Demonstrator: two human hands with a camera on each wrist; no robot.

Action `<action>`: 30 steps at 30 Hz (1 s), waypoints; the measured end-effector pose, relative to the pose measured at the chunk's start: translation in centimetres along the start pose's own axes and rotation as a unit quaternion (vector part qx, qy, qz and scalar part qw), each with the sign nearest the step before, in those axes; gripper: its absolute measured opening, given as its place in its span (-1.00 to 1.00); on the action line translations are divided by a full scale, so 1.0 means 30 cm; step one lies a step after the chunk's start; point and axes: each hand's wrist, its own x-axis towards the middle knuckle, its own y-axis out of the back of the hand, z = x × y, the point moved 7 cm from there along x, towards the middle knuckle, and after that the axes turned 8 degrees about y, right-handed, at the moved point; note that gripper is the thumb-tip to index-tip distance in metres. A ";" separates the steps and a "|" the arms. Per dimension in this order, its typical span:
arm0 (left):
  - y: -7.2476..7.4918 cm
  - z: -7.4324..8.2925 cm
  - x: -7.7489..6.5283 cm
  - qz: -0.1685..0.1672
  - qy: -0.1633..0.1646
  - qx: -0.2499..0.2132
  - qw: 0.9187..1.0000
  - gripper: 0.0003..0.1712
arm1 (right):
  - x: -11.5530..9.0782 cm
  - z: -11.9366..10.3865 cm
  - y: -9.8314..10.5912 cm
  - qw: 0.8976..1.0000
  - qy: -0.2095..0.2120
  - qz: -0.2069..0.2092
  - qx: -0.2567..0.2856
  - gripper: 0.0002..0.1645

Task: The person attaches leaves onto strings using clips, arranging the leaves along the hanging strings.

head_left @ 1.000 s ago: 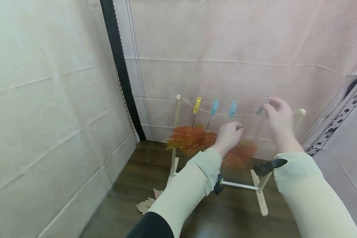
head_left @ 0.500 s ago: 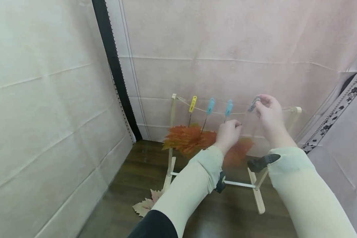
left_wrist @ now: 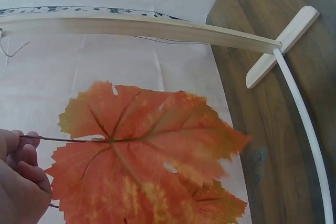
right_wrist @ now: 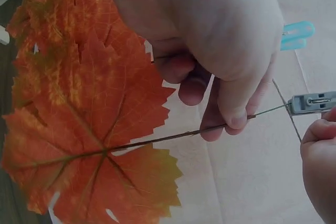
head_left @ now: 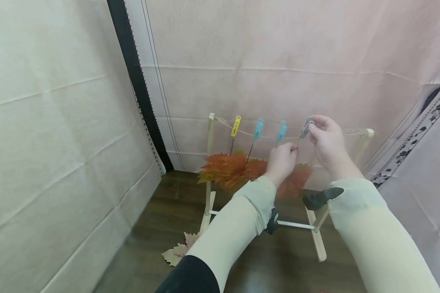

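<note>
My left hand (head_left: 281, 162) pinches the dark stem (right_wrist: 181, 135) of an orange artificial maple leaf (right_wrist: 89, 150) between thumb and fingertip. The leaf hangs below the string (head_left: 268, 136) of a small wooden drying rack. With thumb and fingers my right hand (head_left: 328, 143) pinches a grey clothespin (right_wrist: 314, 102) at the string, to the right of the hanging clips. In the right wrist view the thin stem tip reaches right to the clothespin's mouth. A yellow clothespin (head_left: 236, 126) and two blue clothespins, one here (head_left: 258, 128), hold further leaf stems; orange leaves (head_left: 227, 169) hang under them.
The rack's left post (head_left: 210, 146), right post (head_left: 363, 148) and white lower bar (head_left: 297, 224) stand around the work. Pale leaves (head_left: 176, 254) lie on the dark wooden table (head_left: 146, 248), beside my left sleeve. Pale cloth walls (head_left: 278, 40) rise behind and at both sides.
My right hand has brought the grey clothespin leftward along the string, closer to the stem in my left hand. The left hand keeps its pinch and has barely moved. The head view has shifted slightly.
</note>
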 end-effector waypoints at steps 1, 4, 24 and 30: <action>0.001 0.003 0.001 0.001 0.000 0.004 1.000 -0.75 | 0.000 -0.002 -0.002 1.000 0.000 -0.002 -0.003 -0.45; 0.001 0.006 0.005 0.001 0.002 0.007 1.000 -0.74 | 0.001 -0.004 -0.003 1.000 -0.003 -0.009 -0.021 -0.44; 0.008 -0.002 -0.001 -0.019 0.017 -0.024 0.999 -0.74 | -0.005 0.030 -0.001 0.994 -0.023 -0.040 -0.101 -0.37; 0.007 -0.021 -0.017 -0.024 0.021 -0.046 0.998 -0.72 | -0.013 0.039 0.026 0.990 -0.012 -0.043 -0.135 -0.33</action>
